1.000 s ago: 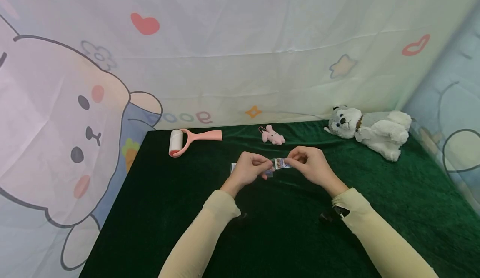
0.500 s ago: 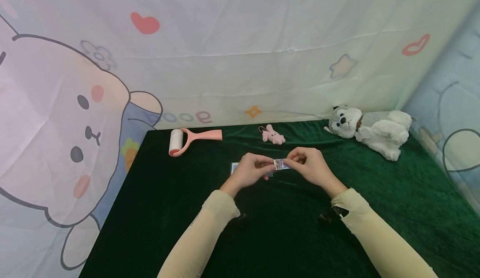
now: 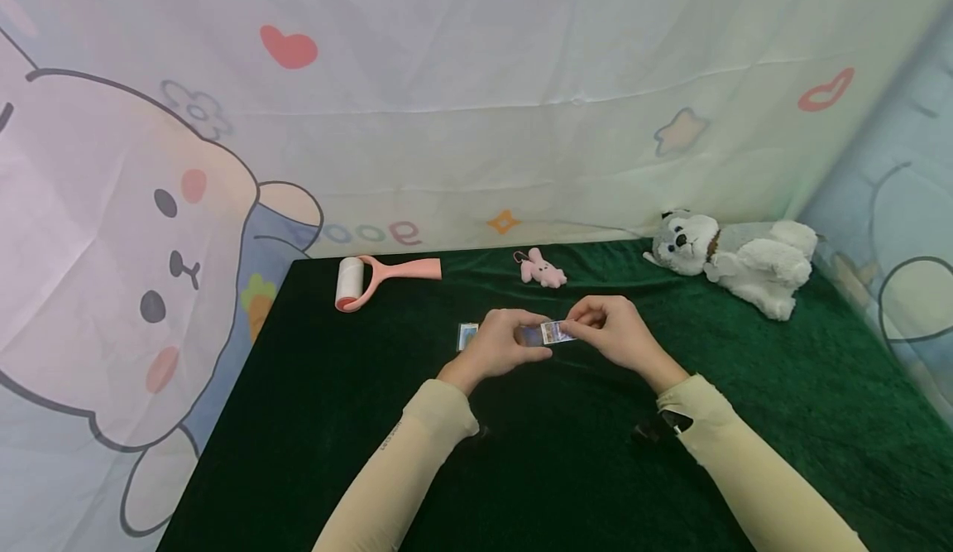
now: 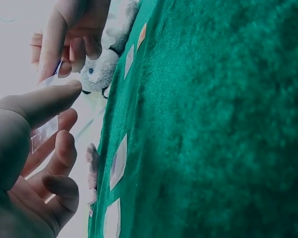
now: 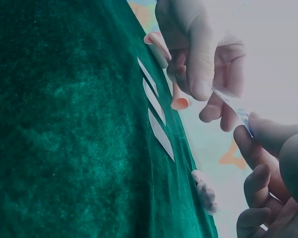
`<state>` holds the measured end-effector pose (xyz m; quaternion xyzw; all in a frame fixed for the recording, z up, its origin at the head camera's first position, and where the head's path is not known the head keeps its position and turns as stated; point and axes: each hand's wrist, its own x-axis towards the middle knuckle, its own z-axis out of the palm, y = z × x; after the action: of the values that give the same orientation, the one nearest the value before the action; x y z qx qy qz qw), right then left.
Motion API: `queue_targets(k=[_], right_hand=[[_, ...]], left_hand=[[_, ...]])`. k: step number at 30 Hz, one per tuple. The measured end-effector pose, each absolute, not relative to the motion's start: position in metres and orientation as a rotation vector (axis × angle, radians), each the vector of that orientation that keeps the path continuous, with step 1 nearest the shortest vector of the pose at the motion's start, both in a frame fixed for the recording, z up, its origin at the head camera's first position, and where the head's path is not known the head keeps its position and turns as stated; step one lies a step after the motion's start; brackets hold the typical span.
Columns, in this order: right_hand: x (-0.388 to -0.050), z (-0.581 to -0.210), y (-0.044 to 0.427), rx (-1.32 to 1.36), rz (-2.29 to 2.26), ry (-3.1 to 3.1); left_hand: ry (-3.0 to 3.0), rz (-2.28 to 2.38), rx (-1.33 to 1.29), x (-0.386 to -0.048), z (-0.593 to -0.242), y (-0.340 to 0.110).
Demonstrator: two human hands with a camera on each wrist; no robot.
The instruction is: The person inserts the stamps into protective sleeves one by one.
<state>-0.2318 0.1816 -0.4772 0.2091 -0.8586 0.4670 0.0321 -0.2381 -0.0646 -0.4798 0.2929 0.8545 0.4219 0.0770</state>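
Note:
My right hand (image 3: 616, 333) pinches one end of a small printed card (image 3: 554, 333) in a clear sleeve, with thumb and index finger. Left of it, my left hand (image 3: 495, 343) has thumb and index finger spread apart around the card's other end. In the left wrist view, the clear sleeve (image 4: 43, 136) shows between the left thumb and fingers; whether they touch it is unclear. Part of a blue-white card (image 3: 466, 335) lies on the cloth beside the left hand. Several flat cards (image 5: 161, 136) rest on the cloth in the wrist views.
A pink-handled lint roller (image 3: 402, 269) lies at the back left of the green cloth (image 3: 335, 420). Behind the hands is a small pink plush rabbit (image 3: 542, 271). At the back right lies a grey and white plush dog (image 3: 737, 258). A printed curtain (image 3: 476, 105) hangs behind.
My left thumb and index finger have parted from their pinch on the card's left end, with the thumb moving down. The right hand keeps its pinch and has dropped slightly.

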Motion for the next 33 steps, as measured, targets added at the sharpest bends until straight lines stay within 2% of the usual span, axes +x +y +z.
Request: queue_targets(k=[22, 33], right_hand=[[-0.2303, -0.4765, 0.1850, 0.626, 1.484, -2.673], [-0.2315, -0.4776, 0.1848, 0.701, 1.532, -2.647]], left_hand=[[2.524, 1.307, 0.874, -0.2403, -0.4806, -0.0705], [2.499, 1.308, 0.865, -0.2378, -0.4748, -0.0672]])
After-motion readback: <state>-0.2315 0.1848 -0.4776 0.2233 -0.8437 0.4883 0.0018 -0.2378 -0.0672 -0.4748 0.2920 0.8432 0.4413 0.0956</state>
